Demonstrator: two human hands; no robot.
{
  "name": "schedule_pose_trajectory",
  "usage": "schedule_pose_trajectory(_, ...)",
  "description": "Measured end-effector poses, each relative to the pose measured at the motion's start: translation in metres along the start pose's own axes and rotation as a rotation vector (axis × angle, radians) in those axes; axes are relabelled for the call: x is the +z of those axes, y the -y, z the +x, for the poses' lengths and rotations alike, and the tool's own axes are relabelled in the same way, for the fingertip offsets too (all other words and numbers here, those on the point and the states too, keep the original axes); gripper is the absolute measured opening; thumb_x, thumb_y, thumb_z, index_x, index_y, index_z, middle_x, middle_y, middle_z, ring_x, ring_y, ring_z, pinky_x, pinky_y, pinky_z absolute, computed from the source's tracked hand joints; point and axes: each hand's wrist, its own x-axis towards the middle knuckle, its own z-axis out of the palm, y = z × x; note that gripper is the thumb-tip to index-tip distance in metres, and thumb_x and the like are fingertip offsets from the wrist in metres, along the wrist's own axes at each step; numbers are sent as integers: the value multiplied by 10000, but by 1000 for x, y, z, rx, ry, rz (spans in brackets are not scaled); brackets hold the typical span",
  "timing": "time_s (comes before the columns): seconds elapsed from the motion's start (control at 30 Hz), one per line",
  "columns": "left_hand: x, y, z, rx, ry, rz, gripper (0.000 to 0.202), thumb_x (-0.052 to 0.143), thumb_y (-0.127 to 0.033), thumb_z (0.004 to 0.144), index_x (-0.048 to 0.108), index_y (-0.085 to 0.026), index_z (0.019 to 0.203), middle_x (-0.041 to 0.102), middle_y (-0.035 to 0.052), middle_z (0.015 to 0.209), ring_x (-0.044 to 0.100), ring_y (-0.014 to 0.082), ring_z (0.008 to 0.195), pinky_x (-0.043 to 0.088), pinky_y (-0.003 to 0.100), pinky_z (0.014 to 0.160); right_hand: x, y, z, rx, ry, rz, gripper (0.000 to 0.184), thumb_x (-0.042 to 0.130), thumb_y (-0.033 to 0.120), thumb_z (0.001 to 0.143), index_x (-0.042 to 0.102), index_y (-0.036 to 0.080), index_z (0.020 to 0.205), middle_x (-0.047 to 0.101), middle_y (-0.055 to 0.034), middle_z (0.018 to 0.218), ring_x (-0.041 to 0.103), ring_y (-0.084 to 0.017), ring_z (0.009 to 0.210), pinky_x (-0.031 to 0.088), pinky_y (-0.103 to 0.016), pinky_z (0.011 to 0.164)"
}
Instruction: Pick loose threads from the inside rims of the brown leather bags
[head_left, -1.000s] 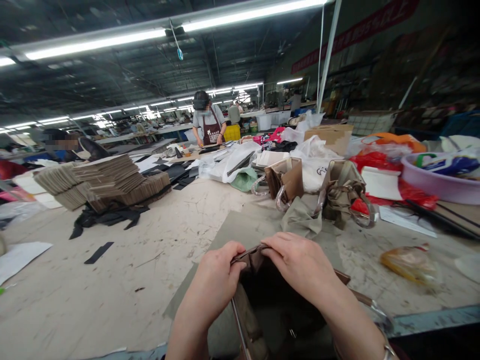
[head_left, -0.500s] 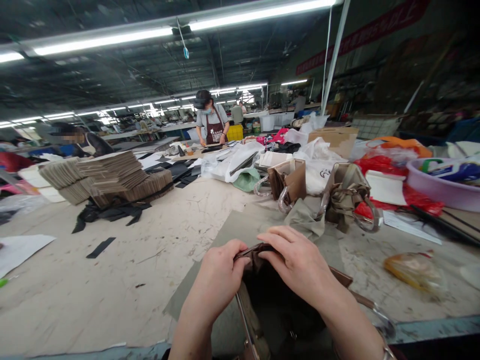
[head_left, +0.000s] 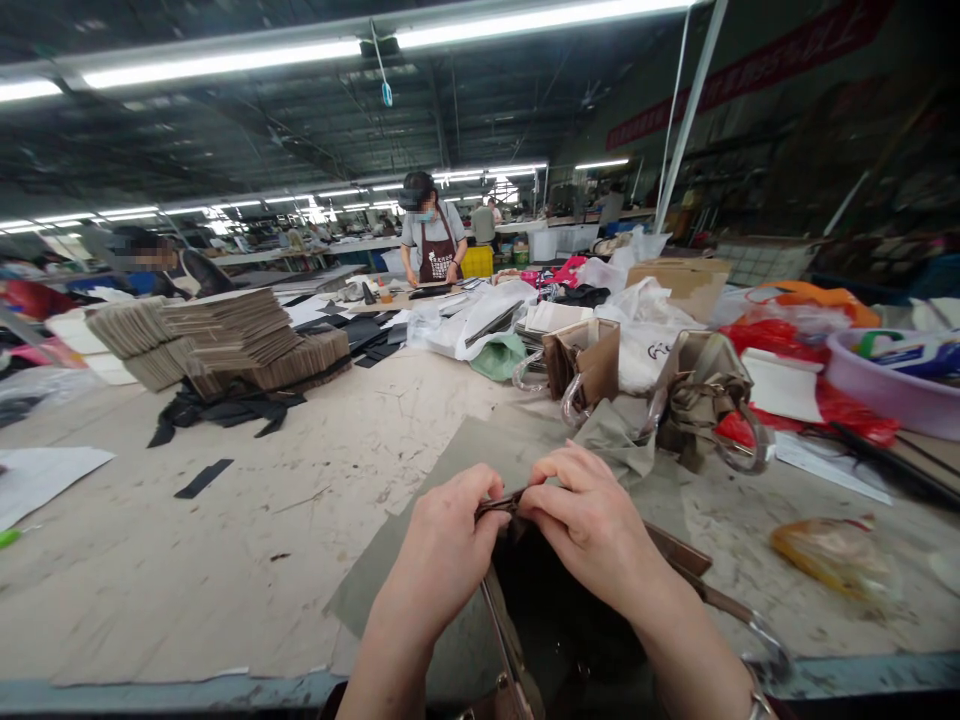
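The far edge of an open brown bag (head_left: 570,605) is pinched between thumb and fingers by both the left grip (head_left: 450,540) and the right grip (head_left: 589,515), each closed on it just beside the other, with the bag's dark mouth seen nearer the wearer, below and between them. A grey-green sheet (head_left: 446,475) is spread on the tabletop (head_left: 225,580) beneath and beyond the grips. Past the right grip a tan bag (head_left: 596,362) is stood, and a stack of panels (head_left: 232,330) is set well beyond the left.
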Motion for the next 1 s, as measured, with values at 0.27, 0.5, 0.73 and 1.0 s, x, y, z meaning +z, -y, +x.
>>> schedule_pose_trajectory(0.27,2,0,0,-41,35,19,113,510,-125,803,514,-237,817,581,-67,684,531,129,658,312,243,625,-8,-4,1,-64,79,51,199,577,66,861,632,234,772,590,20,846,510,-177,970,250,-486,1109)
schedule_pose_trajectory(0.5,0,-1,3,-41,57,14,100,517,-134,803,533,-231,816,575,-62,687,526,129,669,310,245,629,-2,-9,-1,-81,16,33,230,577,99,869,663,262,1007,603,-8,922,540,-169,911,335,-476,1070)
schedule_pose_trajectory(0.73,-2,-1,2,-45,52,-1,97,519,-136,801,525,-230,821,580,-60,691,528,131,673,309,241,624,5,-13,-3,-205,-112,6,247,559,79,879,674,247,1021,642,-8,887,553,-170,915,366,-483,1056)
schedule_pose_trajectory(1.0,1,1,2,-35,41,-1,85,527,-148,802,533,-229,826,591,-50,687,544,141,673,323,242,624,10,-15,-5,-229,-175,-24,211,574,61,860,675,219,956,651,-4,871,542,-170,917,361,-493,1066)
